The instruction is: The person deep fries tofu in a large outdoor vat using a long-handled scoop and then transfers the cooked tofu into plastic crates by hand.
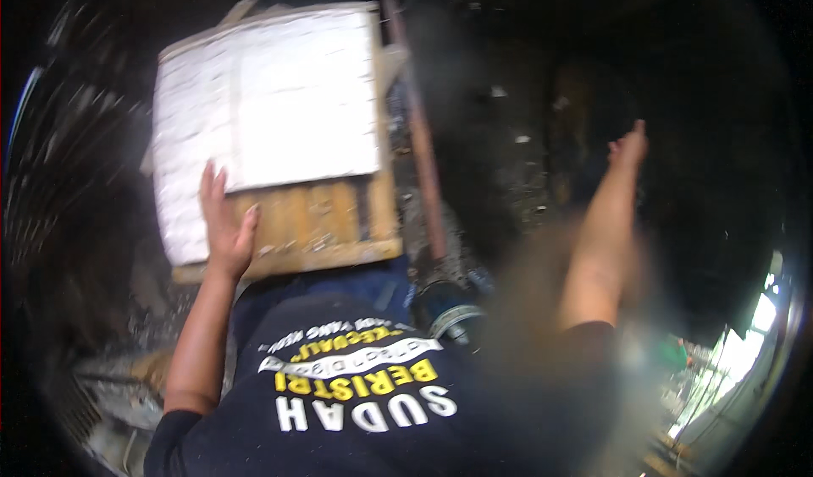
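Note:
A wooden slatted tray (339, 210) lies in front of me, mostly covered by white slab-like pieces (309, 96) set close together in rows. What the white pieces are made of cannot be told, as they are overexposed. At the tray's near left, my left hand (227, 227) rests by the edge of the white pieces, fingers stretched and thumb apart, holding nothing. My right hand (628, 148) reaches far out to the right over a dark area. One finger there points outward, and no object shows in that hand, though it is small and slightly blurred.
A reddish-brown pole or pipe (422, 138) runs along the tray's right side. Near my body is a dark round object with a pale rim (457, 318). Small pale scraps (522, 139) dot the dark ground. Bright light enters at the lower right.

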